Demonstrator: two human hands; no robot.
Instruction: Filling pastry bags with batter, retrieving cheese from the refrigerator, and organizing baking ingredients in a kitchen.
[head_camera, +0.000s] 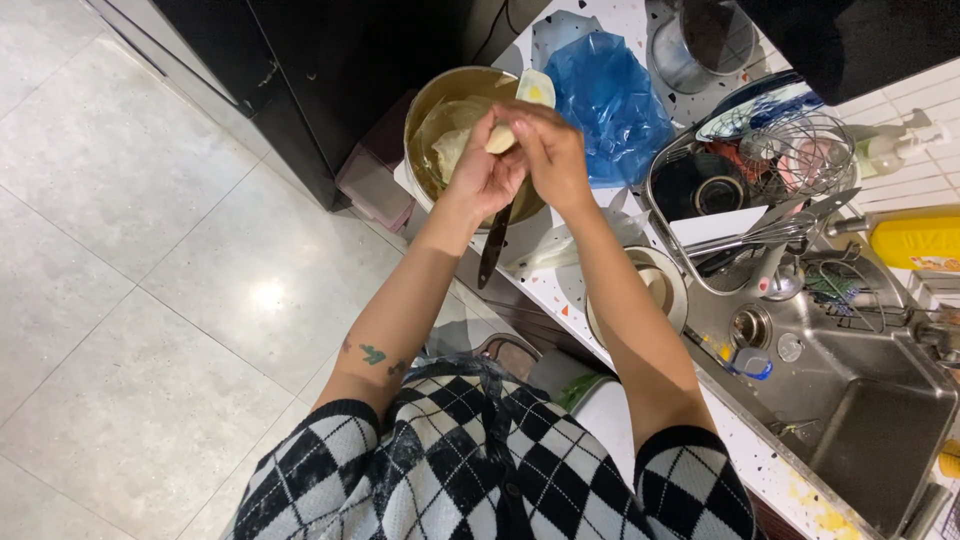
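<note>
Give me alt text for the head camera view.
Both hands, left hand and right hand, shape a pale dough piece over a metal bowl on a speckled counter, beside a blue plastic bag and sink.

pale grey floor tiles (150, 250) spread left of the hands, catching a soft glare of ceiling light (one bright spot). a dark cabinet (330, 60) stands beyond them; right, a speckled countertop (560, 285), steel sink (870, 410), white tiled wall (910, 100).

Left hand (482, 172) and right hand (549, 152): together pinching a dough piece (500, 138) above metal bowl (462, 125) on speckled tabletop (560, 285); blue bag (608, 95), sink (870, 410) alongside.
</note>
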